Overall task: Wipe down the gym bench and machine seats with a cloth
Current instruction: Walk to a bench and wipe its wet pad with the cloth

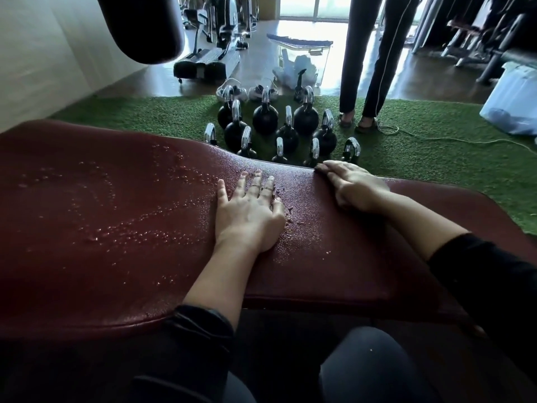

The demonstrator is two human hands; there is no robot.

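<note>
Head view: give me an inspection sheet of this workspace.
Surface: dark red bench pad, beaded with droplets.
Job's things: no cloth seen.
Clutter: kettlebells clustered on green turf beyond the pad; clear plastic bin behind them.
Grippers: left hand flat on the pad, fingers spread; right hand flat at the far edge. Both hold nothing.
Cables: white cord across the turf.
Surroundings: punching bag overhead, another person's legs, exercise machines.

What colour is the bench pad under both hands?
Dark red, speckled with droplets; bench pad, head view.
</note>
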